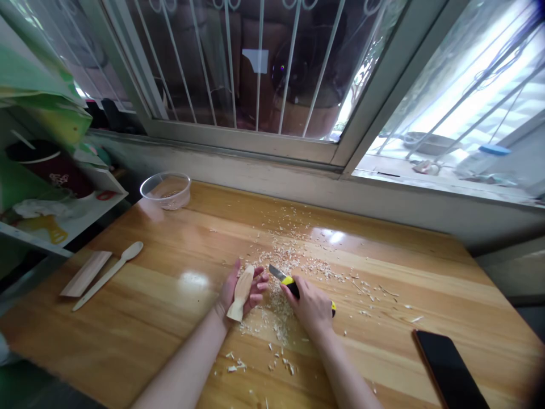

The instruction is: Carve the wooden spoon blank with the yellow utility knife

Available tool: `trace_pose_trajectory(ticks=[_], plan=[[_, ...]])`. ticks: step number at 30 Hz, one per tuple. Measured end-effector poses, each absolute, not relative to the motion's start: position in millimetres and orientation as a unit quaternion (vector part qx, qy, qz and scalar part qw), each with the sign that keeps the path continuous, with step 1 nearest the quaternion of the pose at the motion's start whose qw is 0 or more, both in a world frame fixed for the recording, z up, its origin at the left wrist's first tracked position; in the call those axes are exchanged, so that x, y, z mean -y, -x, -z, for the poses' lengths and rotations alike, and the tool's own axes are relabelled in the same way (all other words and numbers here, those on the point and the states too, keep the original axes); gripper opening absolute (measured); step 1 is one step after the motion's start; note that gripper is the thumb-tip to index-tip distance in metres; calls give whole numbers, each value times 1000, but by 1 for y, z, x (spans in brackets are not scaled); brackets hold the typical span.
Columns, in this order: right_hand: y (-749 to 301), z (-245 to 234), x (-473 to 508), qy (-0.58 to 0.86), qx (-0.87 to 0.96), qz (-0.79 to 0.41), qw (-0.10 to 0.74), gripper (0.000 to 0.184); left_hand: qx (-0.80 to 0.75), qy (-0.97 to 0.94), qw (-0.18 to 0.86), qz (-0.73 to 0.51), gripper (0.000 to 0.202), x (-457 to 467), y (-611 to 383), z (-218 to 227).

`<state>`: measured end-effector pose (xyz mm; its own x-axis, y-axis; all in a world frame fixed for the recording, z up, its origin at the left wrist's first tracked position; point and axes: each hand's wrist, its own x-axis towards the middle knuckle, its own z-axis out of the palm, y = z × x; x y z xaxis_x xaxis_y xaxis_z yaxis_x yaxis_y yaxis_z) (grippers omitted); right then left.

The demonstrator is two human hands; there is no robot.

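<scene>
Shavings (pixel 286 258) lie mid-table (pixel 170 324). At their left edge rests the left hand (pixel 244 291) holding a carved blank (pixel 240 294); at their right, the right hand (pixel 313 308) holding a knife (pixel 284 278). Farther left lie a spoon (pixel 108 274) and slat (pixel 86 273), behind-left a bowl (pixel 166 191), front-right a phone (pixel 449 369).

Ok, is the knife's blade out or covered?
Out. On the knife, bare metal shows beyond the yellow handle in the right hand, pointing toward the wood piece in the left hand.

No legible text, label, brand or number on anything here.
</scene>
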<state>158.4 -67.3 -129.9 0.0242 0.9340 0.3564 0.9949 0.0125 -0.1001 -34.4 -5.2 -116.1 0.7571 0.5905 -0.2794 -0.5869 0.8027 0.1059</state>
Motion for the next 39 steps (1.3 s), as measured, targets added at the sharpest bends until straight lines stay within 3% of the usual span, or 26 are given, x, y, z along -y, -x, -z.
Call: trace_pose_trajectory(ticks=[3, 9, 22, 31, 39], plan=[[-157, 131, 69, 689, 699, 99, 166, 47, -154, -7, 937, -312, 46, 7, 37, 114], [-161, 131, 68, 705, 671, 114, 198, 45, -153, -35, 939, -307, 22, 8, 36, 113], [-175, 132, 72, 717, 633, 124, 263, 45, -219, -170, 923, -266, 37, 16, 24, 111], [-177, 127, 73, 702, 634, 114, 302, 44, -285, -244, 871, -317, 13, 26, 24, 105], [-179, 129, 74, 694, 634, 92, 328, 41, -326, -247, 858, -310, 20, 17, 4, 104]])
